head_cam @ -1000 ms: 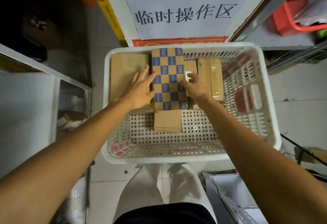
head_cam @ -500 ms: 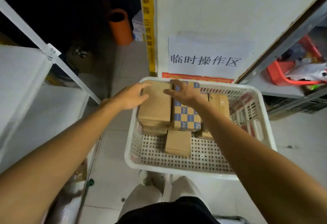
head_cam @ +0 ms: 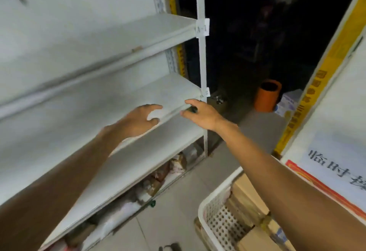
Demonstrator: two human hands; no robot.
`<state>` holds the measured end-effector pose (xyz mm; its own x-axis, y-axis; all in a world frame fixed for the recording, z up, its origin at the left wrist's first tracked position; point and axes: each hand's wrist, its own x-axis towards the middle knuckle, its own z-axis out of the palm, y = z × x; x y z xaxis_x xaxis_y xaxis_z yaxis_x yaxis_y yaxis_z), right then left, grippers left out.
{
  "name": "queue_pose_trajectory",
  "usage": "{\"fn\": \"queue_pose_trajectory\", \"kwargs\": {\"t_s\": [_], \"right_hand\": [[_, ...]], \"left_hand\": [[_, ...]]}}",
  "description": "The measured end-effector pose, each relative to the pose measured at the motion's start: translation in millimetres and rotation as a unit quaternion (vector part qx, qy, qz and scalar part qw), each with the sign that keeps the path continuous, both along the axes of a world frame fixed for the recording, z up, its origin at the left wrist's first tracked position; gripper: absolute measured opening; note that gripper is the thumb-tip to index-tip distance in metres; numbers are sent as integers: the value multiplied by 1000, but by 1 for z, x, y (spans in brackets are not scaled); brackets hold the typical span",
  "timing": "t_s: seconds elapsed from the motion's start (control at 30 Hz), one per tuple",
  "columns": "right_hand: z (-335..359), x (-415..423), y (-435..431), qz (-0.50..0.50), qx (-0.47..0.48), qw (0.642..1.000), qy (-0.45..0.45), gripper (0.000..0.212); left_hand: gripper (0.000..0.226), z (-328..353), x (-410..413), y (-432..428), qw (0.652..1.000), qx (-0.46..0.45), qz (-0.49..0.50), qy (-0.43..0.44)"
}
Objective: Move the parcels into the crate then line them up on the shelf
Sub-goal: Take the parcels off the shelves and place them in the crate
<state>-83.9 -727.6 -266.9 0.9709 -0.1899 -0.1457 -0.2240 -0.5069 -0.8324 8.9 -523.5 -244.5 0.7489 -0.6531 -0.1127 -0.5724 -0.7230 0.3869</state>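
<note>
Head view: left hand (head_cam: 136, 121) and right hand (head_cam: 204, 115) loose, holding nothing, up by the white shelf (head_cam: 168, 92) edge, far left; brown parcels (head_cam: 245, 197) down in the white crate (head_cam: 219, 221), near right.

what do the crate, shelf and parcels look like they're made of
Crate: likely white moulded plastic, going by the perforated wall and thick rounded rim.
Shelf: probably painted metal, matte white, with thin boards and a folded front lip.
Parcels: brown cardboard, dull finish, with flat faces and square edges.

Shelf board (head_cam: 79, 116) open ahead; post (head_cam: 202, 62) bounds right.
</note>
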Motion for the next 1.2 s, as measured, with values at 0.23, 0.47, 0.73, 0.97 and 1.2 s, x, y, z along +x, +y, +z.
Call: {"fn": "queue_pose_trajectory", "kwargs": {"t_s": [0.23, 0.47, 0.73, 0.97, 1.2], "right_hand": [[90, 78, 129, 193, -88, 972, -105, 57], [165, 105, 266, 301, -132, 930, -167, 58], [192, 114, 391, 345, -110, 915, -177, 61], [202, 131, 472, 361, -81, 910, -190, 58], [198, 166, 536, 385, -66, 900, -194, 56]], "left_hand": [[55, 78, -7, 146, 964, -92, 232, -88], [49, 137, -28, 268, 924, -99, 317, -190], [41, 172, -53, 392, 906, -71, 352, -225], [45, 183, -56, 478, 901, -63, 381, -199], [45, 185, -31, 543, 889, -58, 414, -188]]}}
